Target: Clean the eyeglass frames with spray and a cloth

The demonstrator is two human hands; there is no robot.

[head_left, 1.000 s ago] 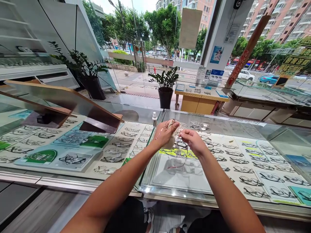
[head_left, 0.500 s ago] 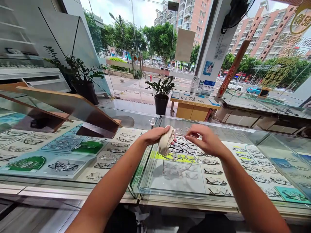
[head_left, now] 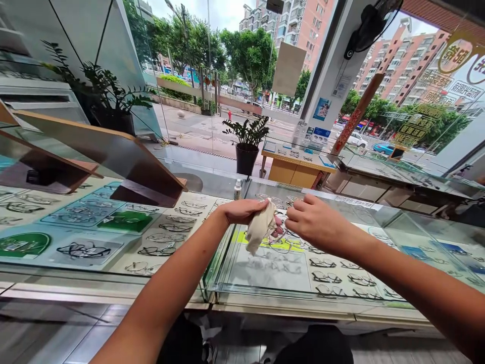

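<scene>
A crumpled beige cloth (head_left: 259,230) hangs from my left hand (head_left: 246,210), which is closed on it above the glass display case (head_left: 261,298). Close to the cloth's right side is my right hand (head_left: 312,220), its fingers curled in a pinch. Thin eyeglasses seem to be held between the two hands. Their fine outline is mostly hidden by the cloth and fingers and blends with the frames below the glass. A small white-capped spray bottle (head_left: 237,190) stands upright on the counter just beyond my left hand.
Rows of eyeglass frames (head_left: 326,277) lie under the glass. A tilted wood-edged panel (head_left: 113,151) stands on the left counter. Behind the counter are a potted plant (head_left: 247,146), a wooden display table (head_left: 295,162) and large windows.
My right hand has turned, back upward, and its fingers have curled in more. The thin temples that hung below the hands no longer show clearly. The cloth hangs slightly lower, and the view has shifted.
</scene>
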